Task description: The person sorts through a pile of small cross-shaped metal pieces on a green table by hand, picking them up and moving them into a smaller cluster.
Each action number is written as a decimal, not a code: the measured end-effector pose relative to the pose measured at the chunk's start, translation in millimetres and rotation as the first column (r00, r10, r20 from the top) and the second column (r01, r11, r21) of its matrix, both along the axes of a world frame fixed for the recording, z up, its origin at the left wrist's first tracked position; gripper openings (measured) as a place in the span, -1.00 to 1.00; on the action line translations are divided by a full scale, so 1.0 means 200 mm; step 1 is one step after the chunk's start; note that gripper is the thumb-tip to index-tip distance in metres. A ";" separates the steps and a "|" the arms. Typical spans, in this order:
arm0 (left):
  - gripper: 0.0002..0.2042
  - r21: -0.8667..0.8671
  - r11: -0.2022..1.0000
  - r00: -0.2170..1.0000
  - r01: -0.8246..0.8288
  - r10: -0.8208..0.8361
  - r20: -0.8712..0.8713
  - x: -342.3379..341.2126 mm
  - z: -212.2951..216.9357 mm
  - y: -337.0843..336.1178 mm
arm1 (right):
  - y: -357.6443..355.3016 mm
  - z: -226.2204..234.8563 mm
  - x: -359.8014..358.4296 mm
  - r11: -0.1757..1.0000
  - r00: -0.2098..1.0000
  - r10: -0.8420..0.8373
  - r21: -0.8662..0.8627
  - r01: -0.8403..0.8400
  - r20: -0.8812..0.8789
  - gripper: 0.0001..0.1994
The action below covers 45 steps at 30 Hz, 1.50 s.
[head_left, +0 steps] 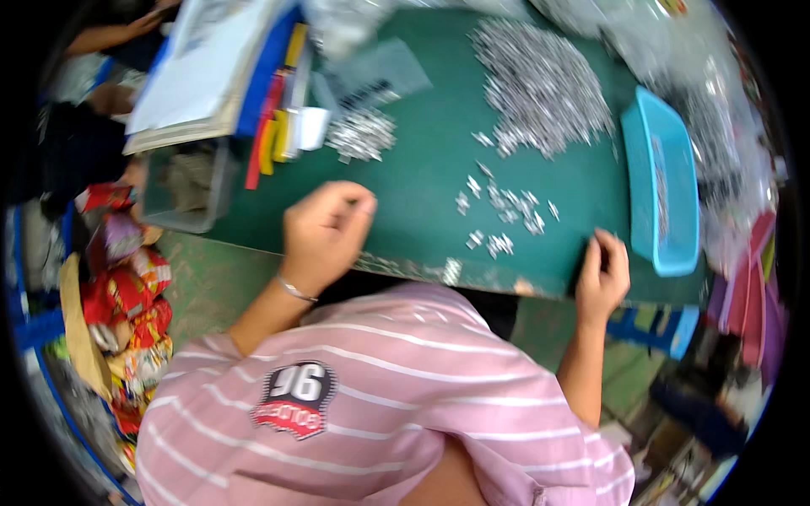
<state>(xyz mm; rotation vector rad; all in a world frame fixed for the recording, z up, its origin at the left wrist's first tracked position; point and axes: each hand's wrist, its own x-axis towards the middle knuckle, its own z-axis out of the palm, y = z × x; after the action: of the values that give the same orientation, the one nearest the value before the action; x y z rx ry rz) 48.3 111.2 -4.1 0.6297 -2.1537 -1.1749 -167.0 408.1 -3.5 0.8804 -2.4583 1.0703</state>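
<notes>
My left hand [325, 234] is closed over the table's near edge, fingers curled and thumb against the index finger; whatever may be inside it is hidden. Over at the right, my right hand [604, 274] rests at the same edge with its fingers curled in, and its palm cannot be seen. Between the hands, but nearer the right one, lie several loose small silvery metal parts [509, 202]. Beyond them spreads a large heap of similar parts [544, 88]. A smaller silvery pile [361, 135] lies past my left hand, beside a clear plastic bag [384, 74].
The green tabletop [413, 177] has a worn near edge. A light blue tray [639, 181] stands at the right, with plastic bags [717, 126] behind it. Papers [198, 72] rest above a clear bin [181, 190] at the left. Red and yellow packets [131, 295] lie lower left.
</notes>
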 end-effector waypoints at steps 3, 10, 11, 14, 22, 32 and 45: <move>-0.96 -0.039 0.999 1.000 -0.005 0.005 0.025 0.03 0.00 -0.01 | -0.03 0.01 0.01 0.998 0.999 0.050 -0.032 -0.049 0.019 -0.91; -0.94 -0.098 0.947 0.952 0.305 -0.299 0.072 -0.11 0.07 0.02 | -0.18 0.06 0.12 0.954 0.951 0.297 -0.063 -0.293 0.082 -0.84; -0.91 -0.092 0.923 0.925 0.374 -0.364 0.113 -0.15 0.09 0.03 | -0.21 0.07 0.14 0.942 0.939 0.335 -0.064 -0.330 0.083 -0.82; -0.88 -0.207 0.856 0.880 0.474 -0.464 0.099 -0.27 0.09 0.09 | -0.29 0.11 0.18 0.903 0.902 0.427 -0.087 -0.421 0.069 -0.81; -0.79 -0.276 0.760 0.808 0.589 -0.550 0.210 -0.33 0.07 0.20 | -0.33 0.08 0.24 0.884 0.867 0.467 -0.109 -0.454 0.176 -0.81; -0.80 -0.317 0.765 0.825 0.561 -0.548 0.139 -0.30 0.04 0.21 | -0.36 0.02 0.26 0.883 0.872 0.469 -0.088 -0.460 0.143 -0.82; -0.79 -0.252 0.825 0.862 0.506 -0.492 0.122 -0.27 0.06 0.15 | -0.38 0.02 0.27 0.859 0.861 0.507 0.056 -0.509 0.041 -0.79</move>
<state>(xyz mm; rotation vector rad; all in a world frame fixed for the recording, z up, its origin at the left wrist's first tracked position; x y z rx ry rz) -5.0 141.5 8.4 -0.0438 -2.5563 -1.0779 -113.0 331.7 0.5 1.6116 -2.3441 1.1646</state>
